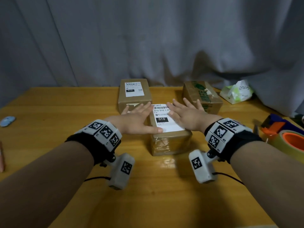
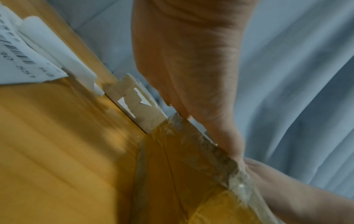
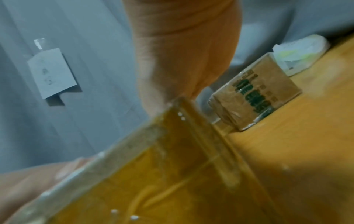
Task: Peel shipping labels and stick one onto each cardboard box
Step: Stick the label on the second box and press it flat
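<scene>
Three cardboard boxes stand on the wooden table (image 1: pixel 65 112). The near box (image 1: pixel 171 143) carries a white shipping label (image 1: pixel 166 120) on its top. My left hand (image 1: pixel 139 119) lies flat on the label's left side, fingers straight, thumb along the label's near edge. On the label's right side my right hand (image 1: pixel 185 114) presses flat with spread fingers. Behind, the far-left box (image 1: pixel 134 99) has its own label (image 1: pixel 134 89). The right box (image 1: pixel 202 96), with green print, shows no label. The wrist views show each palm (image 2: pixel 191 60) (image 3: pixel 182 53) over the near box's taped edge (image 2: pixel 210 148).
An orange-cored tape roll (image 1: pixel 291 142) and a tape dispenser (image 1: pixel 273 124) sit at the right edge. A tissue pack (image 1: pixel 236 92) lies behind the right box, and a blue object (image 1: pixel 7 120) lies far left. A grey curtain (image 1: pixel 148 38) hangs behind.
</scene>
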